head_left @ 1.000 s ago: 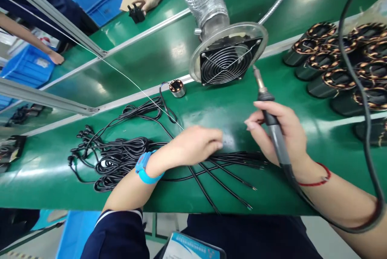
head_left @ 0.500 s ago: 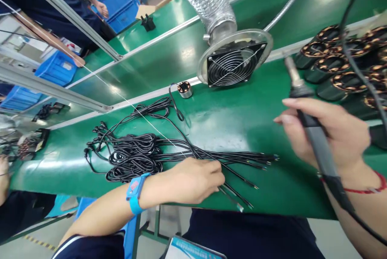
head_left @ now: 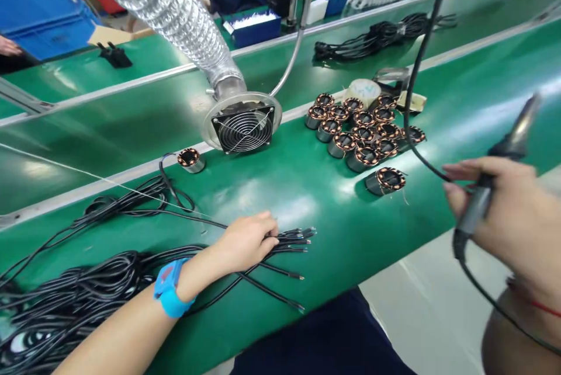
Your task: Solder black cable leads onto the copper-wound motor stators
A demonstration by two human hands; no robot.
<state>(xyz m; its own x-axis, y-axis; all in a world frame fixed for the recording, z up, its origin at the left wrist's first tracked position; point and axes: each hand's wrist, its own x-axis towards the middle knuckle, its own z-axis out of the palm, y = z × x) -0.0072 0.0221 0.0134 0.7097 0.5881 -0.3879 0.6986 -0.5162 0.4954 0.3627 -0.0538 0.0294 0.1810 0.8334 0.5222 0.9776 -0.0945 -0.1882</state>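
My left hand (head_left: pixel 244 242), with a blue wrist strap (head_left: pixel 169 295), rests on the ends of a bundle of black cables (head_left: pixel 109 281) lying on the green belt (head_left: pixel 333 229); its fingers are curled over the cable tips. My right hand (head_left: pixel 504 217) is at the right, off the belt's edge, closed round the handle of a soldering iron (head_left: pixel 499 170) whose tip points up and to the right. Its black cord (head_left: pixel 421 71) arcs up out of view.
A fume fan (head_left: pixel 243 127) on a silver duct (head_left: pixel 166 7) stands at the belt's back rail. Several copper-wound stators (head_left: pixel 359 129) cluster right of it; one (head_left: pixel 191 159) sits alone at the left. Other people and blue bins (head_left: pixel 254 24) are beyond the far belt.
My view has swung right. The right hand with the iron has moved right, past the belt's edge. The left hand stays on the cable ends.
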